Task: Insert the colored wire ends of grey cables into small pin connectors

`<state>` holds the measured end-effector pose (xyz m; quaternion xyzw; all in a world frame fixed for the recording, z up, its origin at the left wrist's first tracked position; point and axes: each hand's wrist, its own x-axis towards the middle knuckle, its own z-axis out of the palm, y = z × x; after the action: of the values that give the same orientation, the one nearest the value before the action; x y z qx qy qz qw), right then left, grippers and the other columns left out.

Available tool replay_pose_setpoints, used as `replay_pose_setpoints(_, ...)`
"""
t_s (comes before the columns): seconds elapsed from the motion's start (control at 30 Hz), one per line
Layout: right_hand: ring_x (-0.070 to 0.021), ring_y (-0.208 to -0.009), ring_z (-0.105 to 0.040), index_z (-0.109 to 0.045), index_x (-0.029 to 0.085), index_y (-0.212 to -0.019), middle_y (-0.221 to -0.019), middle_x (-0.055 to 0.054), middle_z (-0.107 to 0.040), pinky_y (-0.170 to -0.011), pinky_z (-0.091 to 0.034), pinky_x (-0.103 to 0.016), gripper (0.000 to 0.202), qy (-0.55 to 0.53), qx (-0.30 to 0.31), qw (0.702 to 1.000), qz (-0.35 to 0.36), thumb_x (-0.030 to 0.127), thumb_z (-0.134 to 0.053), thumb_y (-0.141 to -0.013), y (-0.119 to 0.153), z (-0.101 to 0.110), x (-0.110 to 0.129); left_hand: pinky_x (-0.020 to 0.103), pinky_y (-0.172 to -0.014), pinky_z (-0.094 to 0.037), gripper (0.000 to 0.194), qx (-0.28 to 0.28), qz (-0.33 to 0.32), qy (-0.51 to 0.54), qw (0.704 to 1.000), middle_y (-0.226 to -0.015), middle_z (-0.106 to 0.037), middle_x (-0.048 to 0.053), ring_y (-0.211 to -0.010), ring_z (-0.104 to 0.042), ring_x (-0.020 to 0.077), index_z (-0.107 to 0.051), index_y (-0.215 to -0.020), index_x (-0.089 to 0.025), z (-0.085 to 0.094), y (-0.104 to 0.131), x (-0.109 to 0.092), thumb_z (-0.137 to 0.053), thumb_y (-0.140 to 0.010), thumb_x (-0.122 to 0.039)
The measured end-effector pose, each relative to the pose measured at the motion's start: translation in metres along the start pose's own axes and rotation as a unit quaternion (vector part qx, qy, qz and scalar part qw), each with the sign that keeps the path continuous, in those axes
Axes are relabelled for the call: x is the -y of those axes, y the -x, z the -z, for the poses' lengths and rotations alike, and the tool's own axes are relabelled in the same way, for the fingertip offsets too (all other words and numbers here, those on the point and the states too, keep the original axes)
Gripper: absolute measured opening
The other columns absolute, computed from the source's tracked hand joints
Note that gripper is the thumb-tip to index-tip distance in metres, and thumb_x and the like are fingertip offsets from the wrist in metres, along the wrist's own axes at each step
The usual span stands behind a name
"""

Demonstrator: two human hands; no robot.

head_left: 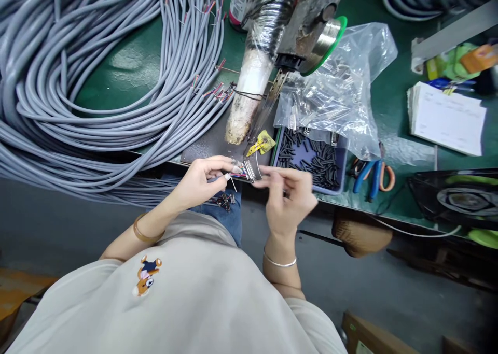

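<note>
My left hand point(205, 180) pinches the end of a grey cable, where several thin coloured wires point(240, 172) fan out into a metal multi-pin connector point(249, 171). A white cable tie point(234, 184) shows by the thumb, its tail sticking out. At the connector's right end are the fingertips of my right hand point(288, 196), thumb and index finger drawn together; motion blurs this hand a little. Just above the connector lie a scrap of yellow sponge point(264, 143) and the lower end of a metal soldering holder point(268, 105). More wired connectors point(225, 202) hang over my lap.
Grey cables point(128, 110) with stripped ends cover the left bench. A green-rimmed solder spool point(324, 45) stands beside a taped duct point(249, 79). Rightward are a tray of black sleeves point(342, 172), a bag of connectors point(338, 95), pliers point(374, 178), paper slips point(447, 118) and a fan point(462, 198).
</note>
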<state>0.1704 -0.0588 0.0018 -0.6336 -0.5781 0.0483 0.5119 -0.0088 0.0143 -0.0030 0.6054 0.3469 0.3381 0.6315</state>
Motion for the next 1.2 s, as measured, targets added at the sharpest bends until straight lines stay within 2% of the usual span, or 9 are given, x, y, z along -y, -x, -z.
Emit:
replay_pose_setpoints(0.13, -0.0097, -0.039, -0.056, -0.065, 0.023, -0.094, -0.060, 0.005, -0.069, -0.038, -0.041, -0.023, 0.006, -0.084, -0.107, 0.990, 0.035, 0.024, -0.062, -0.098, 0.007, 0.020, 0.014, 0.020, -0.060, -0.058, 0.028, 0.013, 0.023, 0.060, 0.998, -0.127, -0.068, 0.015, -0.062, -0.071, 0.0060, -0.075, -0.103, -0.011, 0.005, 0.005, 0.005, -0.063, -0.077, -0.009)
replay_pose_setpoints(0.27, -0.0109, -0.044, -0.060, -0.069, 0.024, -0.094, -0.064, 0.003, -0.071, -0.044, -0.046, -0.024, 0.013, -0.168, 0.066, 0.975, 0.129, 0.022, -0.057, -0.099, 0.012, 0.038, 0.032, 0.020, -0.066, -0.060, 0.033, 0.029, 0.060, 0.101, 0.993, -0.091, -0.075, 0.005, -0.067, -0.075, 0.0107, -0.066, -0.112, -0.013, 0.005, 0.010, 0.003, -0.066, -0.080, -0.009)
replay_pose_setpoints(0.5, -0.0066, -0.041, -0.047, -0.070, 0.019, -0.087, -0.051, 0.007, -0.055, -0.047, -0.033, -0.023, 0.023, 0.171, 0.218, 0.957, 0.090, 0.040, -0.066, -0.097, 0.009, 0.017, 0.030, 0.017, -0.073, -0.061, 0.022, 0.008, 0.055, 0.120, 0.991, -0.091, -0.074, 0.003, -0.076, -0.078, 0.0116, -0.064, -0.101, -0.013, 0.003, 0.017, -0.001, -0.068, -0.080, -0.010)
replay_pose_setpoints(0.67, -0.0055, -0.044, -0.049, -0.064, 0.019, -0.076, -0.057, 0.005, -0.062, -0.052, -0.033, -0.022, 0.027, 0.169, 0.233, 0.950, 0.123, 0.024, -0.057, -0.102, 0.003, 0.006, 0.033, 0.017, -0.071, -0.060, 0.016, 0.006, -0.001, 0.048, 0.999, -0.092, -0.075, 0.004, -0.072, -0.075, 0.0096, -0.070, -0.098, -0.012, 0.002, 0.023, 0.000, -0.063, -0.084, -0.010)
replay_pose_setpoints(0.83, -0.0063, -0.048, -0.051, -0.066, 0.019, -0.079, -0.059, 0.005, -0.062, -0.054, -0.034, -0.023, 0.025, 0.168, 0.173, 0.964, 0.113, 0.028, -0.058, -0.101, -0.011, 0.034, 0.040, 0.018, -0.068, -0.056, 0.015, 0.049, -0.141, -0.064, 0.987, -0.092, -0.078, 0.007, -0.077, -0.072, 0.0114, -0.076, -0.099, -0.012, 0.002, 0.028, -0.002, -0.063, -0.091, -0.009)
replay_pose_setpoints(0.93, -0.0103, -0.051, -0.048, -0.066, 0.020, -0.077, -0.060, 0.001, -0.063, -0.056, -0.032, -0.029, 0.035, 0.303, 0.072, 0.950, 0.033, 0.039, -0.053, -0.103, -0.026, 0.054, 0.022, 0.020, -0.076, -0.058, 0.015, 0.034, -0.253, -0.119, 0.959, -0.091, -0.079, 0.007, -0.083, -0.073, 0.0121, -0.076, -0.099, -0.014, -0.002, 0.031, -0.004, -0.063, -0.094, -0.009)
replay_pose_setpoints(1.07, -0.0162, -0.063, -0.057, -0.070, 0.018, -0.082, -0.076, -0.007, -0.071, -0.063, -0.030, -0.034, 0.039, 0.412, 0.078, 0.907, -0.030, 0.047, -0.053, -0.102, -0.058, 0.062, -0.039, 0.017, -0.065, -0.054, 0.017, 0.040, -0.371, -0.250, 0.893, -0.092, -0.079, 0.006, -0.074, -0.073, 0.0101, -0.075, -0.100, -0.016, -0.012, 0.038, -0.012, -0.060, -0.097, -0.009)
replay_pose_setpoints(1.13, -0.0162, -0.067, -0.059, -0.072, 0.016, -0.083, -0.082, -0.009, -0.072, -0.065, -0.032, -0.034, 0.043, 0.381, 0.111, 0.917, -0.043, 0.054, -0.056, -0.099, -0.073, 0.057, -0.073, 0.018, -0.062, -0.052, 0.019, 0.066, -0.376, -0.275, 0.882, -0.089, -0.079, 0.006, -0.071, -0.072, 0.0104, -0.075, -0.099, -0.016, -0.015, 0.039, -0.017, -0.057, -0.097, -0.008)
replay_pose_setpoints(1.2, -0.0139, -0.068, -0.059, -0.072, 0.019, -0.079, -0.081, -0.007, -0.072, -0.066, -0.035, -0.033, 0.040, 0.355, 0.132, 0.925, -0.041, 0.054, -0.059, -0.096, -0.084, 0.051, -0.098, 0.019, -0.067, -0.054, 0.018, 0.094, -0.330, -0.229, 0.911, -0.088, -0.079, 0.006, -0.075, -0.073, 0.0121, -0.075, -0.097, -0.015, -0.014, 0.038, -0.021, -0.057, -0.097, -0.009)
